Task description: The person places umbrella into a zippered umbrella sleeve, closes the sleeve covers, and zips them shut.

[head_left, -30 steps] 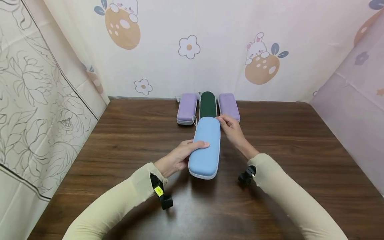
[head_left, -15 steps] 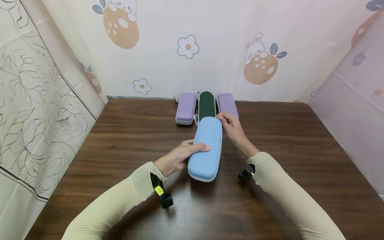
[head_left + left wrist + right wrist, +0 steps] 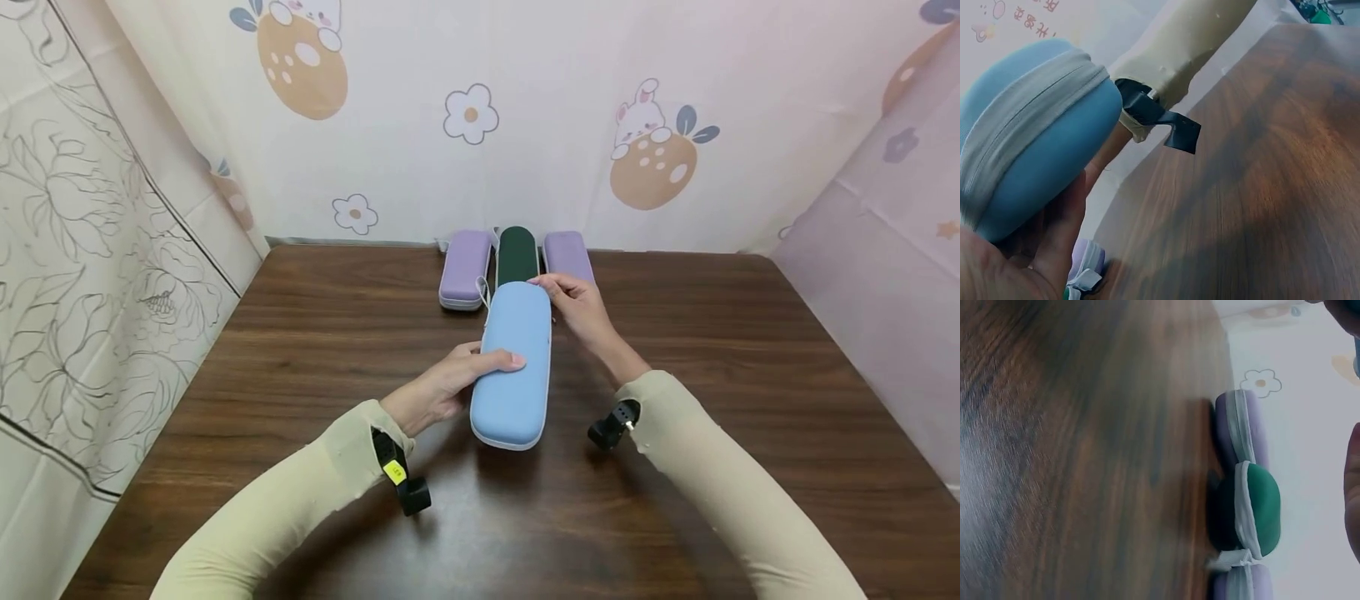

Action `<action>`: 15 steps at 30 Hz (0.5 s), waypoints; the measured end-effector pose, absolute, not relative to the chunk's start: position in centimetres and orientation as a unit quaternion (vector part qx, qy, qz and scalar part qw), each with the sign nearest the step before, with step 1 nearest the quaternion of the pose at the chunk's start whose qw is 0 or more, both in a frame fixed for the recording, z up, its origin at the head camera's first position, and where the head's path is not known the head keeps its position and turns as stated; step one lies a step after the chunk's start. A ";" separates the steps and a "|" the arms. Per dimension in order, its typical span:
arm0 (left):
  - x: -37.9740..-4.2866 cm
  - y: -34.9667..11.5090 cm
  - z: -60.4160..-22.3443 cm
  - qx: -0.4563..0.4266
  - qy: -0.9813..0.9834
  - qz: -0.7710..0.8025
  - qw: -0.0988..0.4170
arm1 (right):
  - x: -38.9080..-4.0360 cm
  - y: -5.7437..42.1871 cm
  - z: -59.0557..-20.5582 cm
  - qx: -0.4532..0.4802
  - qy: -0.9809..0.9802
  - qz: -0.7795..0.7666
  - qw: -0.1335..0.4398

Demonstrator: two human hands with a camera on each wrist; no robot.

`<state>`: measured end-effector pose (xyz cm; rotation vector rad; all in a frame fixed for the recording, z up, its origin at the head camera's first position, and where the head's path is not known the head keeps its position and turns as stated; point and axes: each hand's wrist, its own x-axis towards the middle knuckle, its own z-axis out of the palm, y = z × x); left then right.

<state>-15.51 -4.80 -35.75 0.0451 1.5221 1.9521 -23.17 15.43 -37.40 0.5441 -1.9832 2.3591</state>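
Observation:
A light blue hard-shell zip case point(image 3: 512, 400) with a pale zipper band is held above the table, its far end tipped toward the back. My left hand point(image 3: 457, 379) grips it from the left side, thumb across the top and fingers underneath. My right hand point(image 3: 583, 315) has thumb and forefinger pinched together at the far right rim of the case, along the zipper band. What exactly the fingertips pinch is too small to tell. A pale wrist loop point(image 3: 482, 289) sticks out at the case's far left. In the left wrist view, the zipper band point(image 3: 1029, 106) appears shut.
Behind the blue case lie a purple case point(image 3: 465, 267), a dark green case point(image 3: 517, 254) and another purple case point(image 3: 566, 254), side by side at the back edge of the brown wooden table point(image 3: 337, 333). A patterned curtain point(image 3: 555, 125) hangs behind them.
My right hand has shifted slightly left and away from me along the far rim of the blue case. My left hand keeps its grip. The cases behind have not moved.

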 end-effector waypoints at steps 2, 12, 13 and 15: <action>-15.6 -4.8 -35.8 0.022 0.581 0.743 0.331 | -23.1 15.5 -37.1 0.167 -0.646 0.744 -0.017; -15.6 -4.3 -36.8 -0.018 0.592 0.737 0.326 | -22.7 15.9 -37.3 0.130 -0.697 0.699 -0.098; -15.6 -4.2 -36.9 -0.022 0.592 0.738 0.323 | -22.6 15.9 -37.3 0.128 -0.697 0.699 -0.100; -15.6 -4.1 -37.0 -0.033 0.589 0.742 0.317 | -22.4 15.9 -37.4 0.125 -0.695 0.701 -0.103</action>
